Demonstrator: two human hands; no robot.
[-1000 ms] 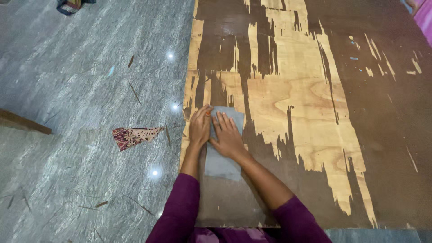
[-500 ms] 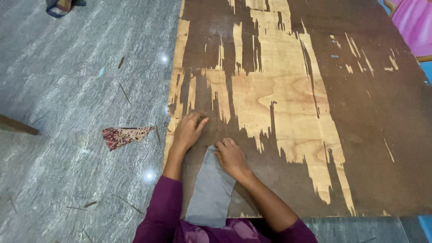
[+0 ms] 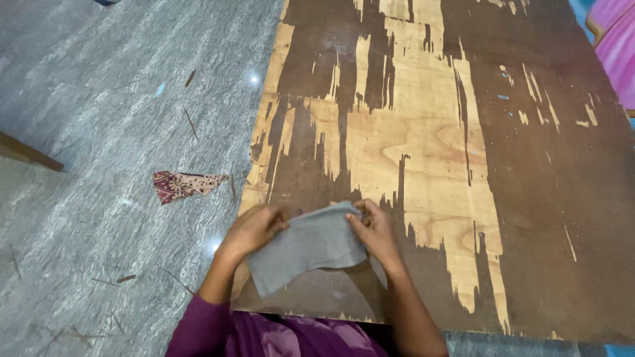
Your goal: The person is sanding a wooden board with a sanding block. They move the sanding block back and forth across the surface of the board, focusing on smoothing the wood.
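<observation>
A piece of grey cloth (image 3: 307, 248) is being held just above the near edge of a worn plywood board (image 3: 463, 165), which is lying on a grey stone floor (image 3: 99, 132). The upper left part of the cloth is being pinched by the left hand (image 3: 254, 228), fingers closed on the fabric. The upper right edge is being gripped by the right hand (image 3: 374, 231), fingers curled over the fold. The lower left corner is hanging free towards the board's near edge.

A risk is being noted: the board's peeling, splintered veneer is likely to snag the loose corner if the cloth is dragged across it. Slippage from the light pinch on the left is also being judged possible. A patterned fabric scrap (image 3: 185, 185) is lying well apart on the floor.
</observation>
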